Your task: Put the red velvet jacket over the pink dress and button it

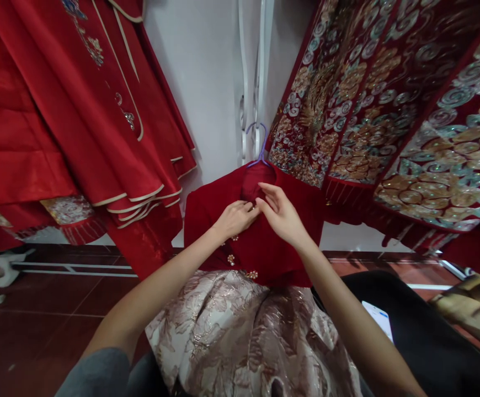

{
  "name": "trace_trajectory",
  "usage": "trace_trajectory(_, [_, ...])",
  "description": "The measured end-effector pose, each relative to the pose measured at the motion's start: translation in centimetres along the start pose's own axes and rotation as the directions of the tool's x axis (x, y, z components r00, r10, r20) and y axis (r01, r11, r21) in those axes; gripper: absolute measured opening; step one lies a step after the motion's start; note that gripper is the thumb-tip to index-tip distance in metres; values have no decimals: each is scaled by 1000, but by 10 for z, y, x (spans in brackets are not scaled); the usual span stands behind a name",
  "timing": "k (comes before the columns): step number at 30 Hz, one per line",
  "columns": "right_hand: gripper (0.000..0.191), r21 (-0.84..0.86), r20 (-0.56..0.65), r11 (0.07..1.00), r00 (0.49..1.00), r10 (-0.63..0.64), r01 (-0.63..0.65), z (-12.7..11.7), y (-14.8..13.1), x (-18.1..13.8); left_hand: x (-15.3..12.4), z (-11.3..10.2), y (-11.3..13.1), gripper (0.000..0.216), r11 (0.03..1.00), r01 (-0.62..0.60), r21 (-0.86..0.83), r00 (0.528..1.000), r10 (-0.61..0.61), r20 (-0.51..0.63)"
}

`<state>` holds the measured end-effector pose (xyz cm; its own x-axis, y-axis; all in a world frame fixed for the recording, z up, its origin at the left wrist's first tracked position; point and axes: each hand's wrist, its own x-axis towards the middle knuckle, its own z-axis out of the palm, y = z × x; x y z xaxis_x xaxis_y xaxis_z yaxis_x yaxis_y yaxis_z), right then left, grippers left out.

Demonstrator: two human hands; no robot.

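A dark red velvet jacket (293,231) hangs in front of me from a purple hanger (261,149). Several gold flower-shaped buttons (231,259) run down its front. My left hand (236,218) is closed at the collar opening, its fingers pinching the jacket's front edge. Just to the right, my right hand (282,214) is open over the neckline, fingers stretched out and apart from the thumb. Its thumb tip meets the left fingertips; whatever lies between them is too small to make out. Below the jacket spreads a shiny pinkish-silver floral brocade skirt (248,331).
Red satin garments (111,127) with pale piping hang at the left. Heavily embroidered red garments (360,121) hang at the right. A white metal rack post (250,66) rises behind the hanger. A phone (377,320) lies on a black surface (422,336) at the lower right.
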<state>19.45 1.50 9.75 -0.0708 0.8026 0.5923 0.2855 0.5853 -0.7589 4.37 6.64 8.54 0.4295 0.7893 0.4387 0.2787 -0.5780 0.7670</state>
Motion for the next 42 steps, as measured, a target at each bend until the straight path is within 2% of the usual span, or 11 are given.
trace_trajectory(3, [57,-32,38,998,997,64,-63,22,5,16,-1,-1,-1,8,992,-4,123,1000,8,-28])
trace_trajectory(6, [74,-195,13,958,976,215,-209,24,7,19,-4,-8,5,8,945,-91,315,993,111,-46])
trace_trajectory(10, [85,-496,-62,792,924,377,-356,-10,11,13,-6,-37,15,19,668,-137,731,984,174,25])
trace_trajectory(14, [70,-677,-8,691,942,336,-252,-56,22,19,-1,-73,19,22,329,-164,930,983,138,125])
trace_trajectory(16, [65,-755,18,626,947,320,-197,-70,25,26,5,-86,20,24,214,-176,961,981,115,154])
trace_trajectory(21, [68,-878,-167,405,956,241,-256,-82,30,39,17,-101,20,27,107,-172,979,983,78,164])
trace_trajectory(24, [58,-927,-118,327,971,206,-182,-85,38,40,18,-102,18,28,27,-151,988,987,66,149])
trace_trajectory(30, [49,-977,-135,140,977,166,-159,-90,38,39,13,-98,18,37,83,-1,997,997,-81,7])
trace_trajectory(35, [50,-975,-145,113,932,332,-192,-90,22,47,14,-106,20,46,254,161,954,927,-370,-58])
trace_trajectory(40, [73,-940,-202,112,791,577,-321,-92,19,57,7,-108,20,44,232,111,966,977,-206,-62])
trace_trajectory(42, [73,-953,-178,98,791,586,-288,-97,18,59,5,-108,16,42,206,58,977,993,-114,-34])
